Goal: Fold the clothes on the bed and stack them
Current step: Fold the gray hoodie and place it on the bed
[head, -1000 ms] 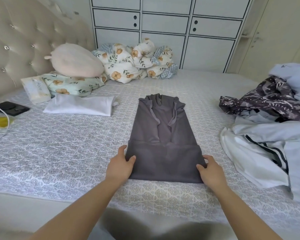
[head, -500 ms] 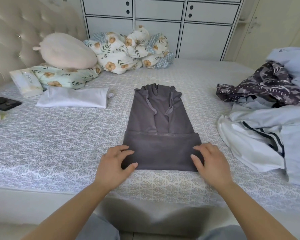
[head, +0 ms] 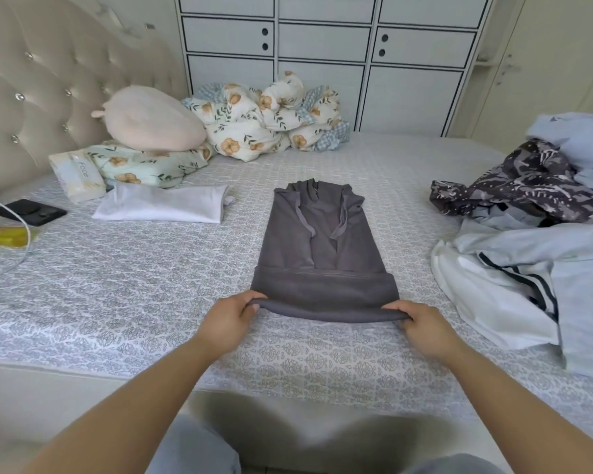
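Grey cloth is what we have in both hands: the hoodie (head: 322, 254) lies flat in the middle of the bed (head: 134, 302), already narrowed into a long strip, hood end away from us. Working left to right, a phone (head: 28, 212), a tissue pack (head: 77, 176) and a folded white top (head: 161, 208) sit by the pillows, well apart from our work; that white piece looks like the start of the stack. Our left hand (head: 226, 323) pinches the near left corner of the hem, lifted slightly off the bed, and our right hand (head: 421, 325) pinches the near right corner, probably so we can carry that edge up toward the hood. Nothing lies on the hoodie. Further right, the unfolded pile (head: 534, 241) waits close by.
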